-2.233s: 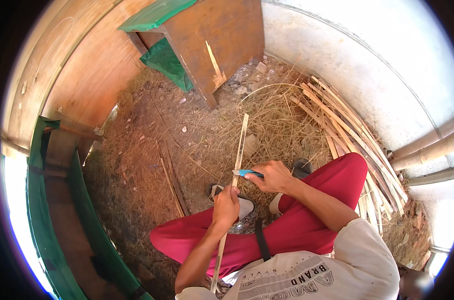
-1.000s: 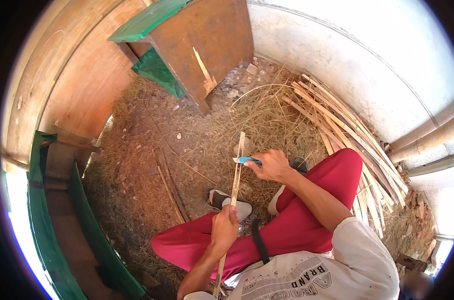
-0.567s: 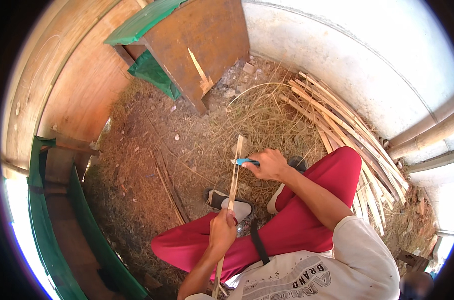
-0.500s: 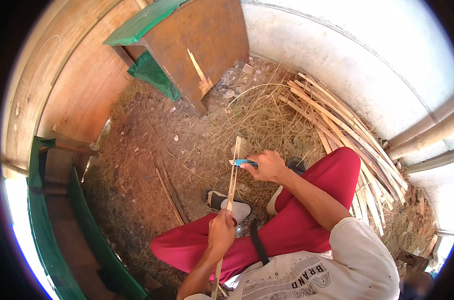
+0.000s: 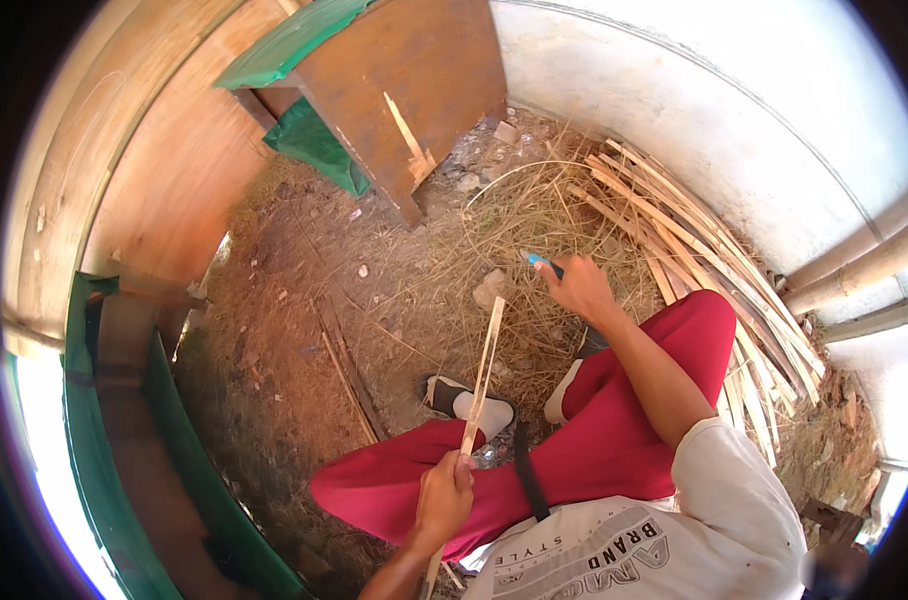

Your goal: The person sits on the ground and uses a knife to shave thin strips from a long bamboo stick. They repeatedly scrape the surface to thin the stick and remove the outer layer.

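My left hand (image 5: 444, 500) is closed around a thin, pale bamboo strip (image 5: 486, 365), which slants up and away between my knees. Its lower end runs back under my left forearm. In my right hand (image 5: 580, 286) is a blue utility knife (image 5: 542, 262), held beyond the strip's far tip and to its right, apart from it. The knife's blade is too small to make out clearly.
A pile of split bamboo strips (image 5: 709, 250) lies at the right by the white wall. Dry straw (image 5: 534, 215) and a stone (image 5: 491, 288) are on the dirt floor ahead. A brown wooden cabinet (image 5: 414, 70) stands at the back, a green-edged trough (image 5: 154, 430) at the left.
My right hand has moved the knife off the strip, forward and to the right. The strip's far end has tipped slightly right, while my left hand keeps its grip.
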The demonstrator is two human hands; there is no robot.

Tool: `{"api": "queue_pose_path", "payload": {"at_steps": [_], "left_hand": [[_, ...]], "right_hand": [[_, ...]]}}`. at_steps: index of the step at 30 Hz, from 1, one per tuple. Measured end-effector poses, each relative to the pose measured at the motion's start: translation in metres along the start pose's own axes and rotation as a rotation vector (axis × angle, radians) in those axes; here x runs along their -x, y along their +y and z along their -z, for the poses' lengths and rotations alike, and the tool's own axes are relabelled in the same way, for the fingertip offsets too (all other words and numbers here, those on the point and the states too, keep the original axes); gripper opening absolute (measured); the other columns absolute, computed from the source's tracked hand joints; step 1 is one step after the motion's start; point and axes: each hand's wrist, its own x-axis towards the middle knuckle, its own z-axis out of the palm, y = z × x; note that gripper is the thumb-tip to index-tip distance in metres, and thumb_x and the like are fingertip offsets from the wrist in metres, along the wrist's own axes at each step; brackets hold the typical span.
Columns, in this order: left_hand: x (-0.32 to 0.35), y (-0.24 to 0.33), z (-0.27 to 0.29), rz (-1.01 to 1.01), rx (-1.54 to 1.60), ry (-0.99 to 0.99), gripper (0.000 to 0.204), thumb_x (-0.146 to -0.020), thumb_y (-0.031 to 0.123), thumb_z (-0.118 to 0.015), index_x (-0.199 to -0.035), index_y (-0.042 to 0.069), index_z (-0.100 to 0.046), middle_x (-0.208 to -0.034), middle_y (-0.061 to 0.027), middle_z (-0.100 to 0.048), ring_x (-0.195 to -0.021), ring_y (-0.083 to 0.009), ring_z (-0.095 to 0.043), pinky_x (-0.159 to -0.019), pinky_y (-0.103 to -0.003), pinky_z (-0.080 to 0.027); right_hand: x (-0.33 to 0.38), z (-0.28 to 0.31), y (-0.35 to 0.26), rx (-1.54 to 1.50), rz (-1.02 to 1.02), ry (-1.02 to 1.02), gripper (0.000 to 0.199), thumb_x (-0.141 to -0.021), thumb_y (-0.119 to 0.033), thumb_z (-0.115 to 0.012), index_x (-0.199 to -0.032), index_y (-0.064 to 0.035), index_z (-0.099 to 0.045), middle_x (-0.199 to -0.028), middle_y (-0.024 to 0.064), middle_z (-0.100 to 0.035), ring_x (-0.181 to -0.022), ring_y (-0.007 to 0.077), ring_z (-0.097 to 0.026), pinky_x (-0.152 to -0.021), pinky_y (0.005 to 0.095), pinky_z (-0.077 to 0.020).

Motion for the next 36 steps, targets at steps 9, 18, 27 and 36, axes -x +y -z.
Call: {"api": "queue_pose_path", "payload": {"at_steps": [9,18,27,36], "left_hand": [[-0.034,-0.030,-0.001,-0.098,0.093,-0.048,0.030,-0.106,0.022,-0.045,-0.095,-0.002,-0.060,-0.059,-0.0045,-0.053,-0.049,-0.0122,-0.052,-0.049,-0.031,-0.044],[-0.115,0.027,0.047,-0.298,-0.053,-0.142,0.031,-0.107,0.023,-0.042,-0.099,-0.001,-0.061,-0.059,-0.0029,-0.053,-0.049,-0.0117,-0.052,-0.050,-0.031,-0.045],[-0.185,0.103,0.060,-0.249,-0.269,-0.343,0.027,-0.102,0.025,-0.057,-0.104,0.002,-0.072,-0.069,-0.0070,-0.066,-0.051,-0.0161,-0.060,-0.057,-0.035,-0.048],[-0.197,0.096,0.056,-0.425,-0.067,-0.010,0.022,-0.096,0.016,-0.066,-0.113,0.002,-0.070,-0.094,-0.0097,-0.073,-0.085,-0.0229,-0.071,-0.077,-0.040,-0.056]], "right_hand": [[0.022,0.018,-0.034,-0.241,-0.033,-0.074,0.051,-0.092,-0.051,-0.063,-0.092,-0.0016,-0.075,-0.068,0.0204,-0.064,-0.069,0.0343,-0.067,-0.069,0.0448,-0.0533],[0.018,0.020,-0.031,-1.081,-0.208,0.161,0.041,-0.094,-0.036,-0.071,-0.110,0.0020,-0.067,-0.085,0.0054,-0.068,-0.055,0.0036,-0.046,-0.045,0.0229,-0.0354],[0.032,0.037,-0.027,-0.395,0.555,0.820,0.029,-0.080,-0.022,-0.082,-0.103,-0.0078,-0.072,-0.109,0.0060,-0.071,-0.061,0.0129,-0.065,-0.054,0.0276,-0.0505],[0.034,0.046,-0.022,0.014,0.612,0.387,0.029,-0.069,-0.014,-0.079,-0.098,-0.0145,-0.074,-0.099,-0.0025,-0.074,-0.068,0.0223,-0.069,-0.056,0.0330,-0.0543]]}}
